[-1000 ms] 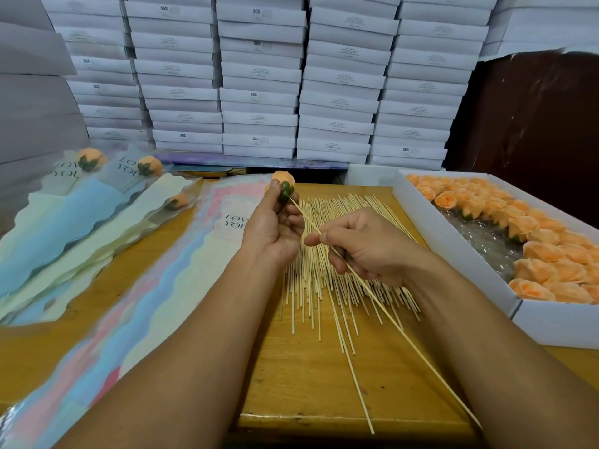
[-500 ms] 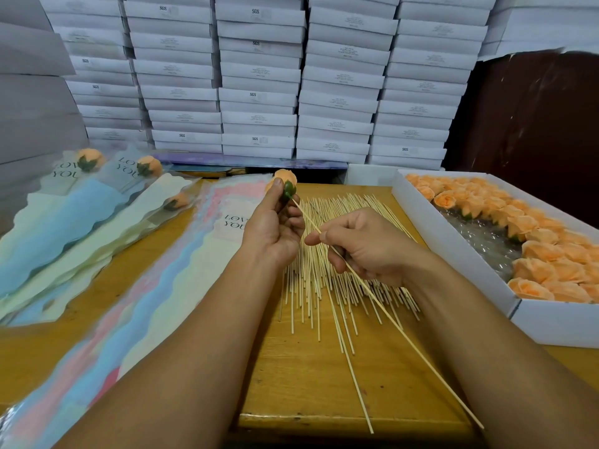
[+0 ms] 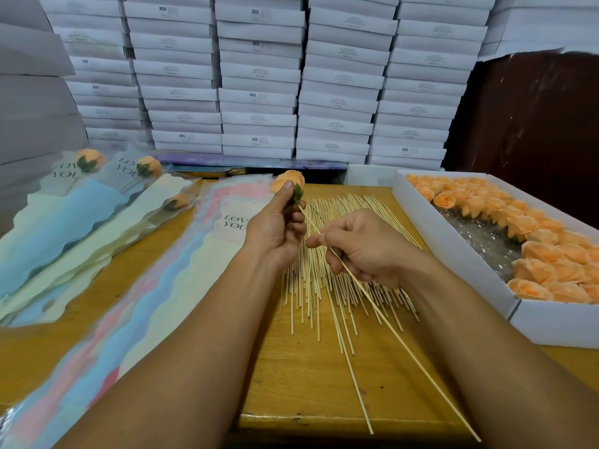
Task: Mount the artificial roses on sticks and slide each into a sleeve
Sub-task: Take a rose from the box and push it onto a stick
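Rose-mounting under way, three sleeved stems done at far left.

My left hand (image 3: pixel 275 228) pinches the rose (image 3: pixel 288 183) by its green base; my right hand (image 3: pixel 363 247) curls around the stick (image 3: pixel 389 322), tip at the base, tail slanting toward me (lower right). Sleeving remains, plus many roses in the box (image 3: pixel 453 254).

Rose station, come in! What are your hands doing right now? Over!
Left hand grips the rose. Right hand pinches the stick, tip at the rose's green base. Nothing in the way; loose sticks lie underneath.
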`<state>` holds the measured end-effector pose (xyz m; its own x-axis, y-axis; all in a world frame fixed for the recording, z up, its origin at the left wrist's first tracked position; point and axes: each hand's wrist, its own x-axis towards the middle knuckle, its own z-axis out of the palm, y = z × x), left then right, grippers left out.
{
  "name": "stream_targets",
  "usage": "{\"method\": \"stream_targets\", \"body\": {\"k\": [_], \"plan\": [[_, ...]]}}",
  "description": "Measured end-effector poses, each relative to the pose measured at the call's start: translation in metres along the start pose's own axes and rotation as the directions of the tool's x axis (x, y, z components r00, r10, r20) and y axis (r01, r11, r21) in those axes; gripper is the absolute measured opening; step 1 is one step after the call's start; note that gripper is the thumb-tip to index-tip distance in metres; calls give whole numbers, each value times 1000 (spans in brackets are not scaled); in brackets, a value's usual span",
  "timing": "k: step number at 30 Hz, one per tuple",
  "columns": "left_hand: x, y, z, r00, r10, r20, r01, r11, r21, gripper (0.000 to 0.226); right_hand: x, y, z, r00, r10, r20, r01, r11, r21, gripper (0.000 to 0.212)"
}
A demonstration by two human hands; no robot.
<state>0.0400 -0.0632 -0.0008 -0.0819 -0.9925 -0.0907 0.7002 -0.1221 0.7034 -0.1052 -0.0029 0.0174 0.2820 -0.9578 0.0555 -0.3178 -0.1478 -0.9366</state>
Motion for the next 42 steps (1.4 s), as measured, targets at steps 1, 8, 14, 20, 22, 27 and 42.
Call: {"method": "stream_targets", "body": {"k": [1,8,14,20,22,27,42], "plan": [[0,0,0,1000,0,-1,0,1000,4,20,0,0,0,1000,0,-5,0,1000,-2,20],[0,0,-2,1000,-9,-17,9,1000,29,22,0,1,2,1000,8,-12,-8,1000,1,20],[0,0,-1,1000,-4,-16,4,1000,5,23,1,1,2,1000,15,-5,-15,1000,-13,20],[2,1,-3,999,-12,-32,13,999,30,19,0,2,4,1000,25,-11,-26,999,-38,21],[1,0,-4,999,-17,-40,18,999,31,19,0,3,4,999,32,-20,-32,999,-22,21],[0,0,-4,997,-19,-81,23,999,41,20,3,5,6,997,68,-25,-68,998,0,22],[11,-17,-2,844,518,-139,-32,306,951,18,11,12,-2,988,151,-23,-142,963,228,22]]}}
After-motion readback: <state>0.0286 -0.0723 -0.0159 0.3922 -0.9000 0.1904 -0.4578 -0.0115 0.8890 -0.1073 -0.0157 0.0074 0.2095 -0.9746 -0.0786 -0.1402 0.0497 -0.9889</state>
